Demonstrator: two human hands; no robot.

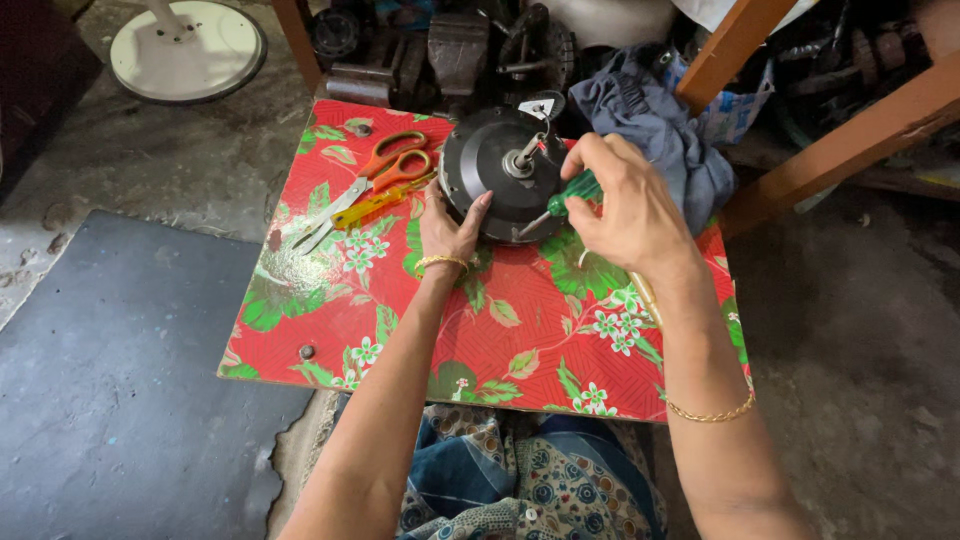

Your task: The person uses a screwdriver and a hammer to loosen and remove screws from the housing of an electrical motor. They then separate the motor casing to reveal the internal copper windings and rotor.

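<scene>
A round black motor housing (495, 180) with a metal shaft in its middle lies on a low table (330, 330) covered in red floral cloth. My left hand (450, 225) rests against the housing's near-left rim and steadies it. My right hand (625, 205) grips a green-handled screwdriver (572, 190), whose metal tip points down-left onto the housing's lower right face. Gold bracelets circle both wrists.
Orange-handled scissors (370, 175) and a yellow-handled tool lie at the table's back left. A blue-grey rag (655, 120) is heaped behind the housing. Dark metal parts (440, 50), wooden legs (840, 150) and a white round base (188, 48) stand around; a dark mat (110, 380) covers the floor left.
</scene>
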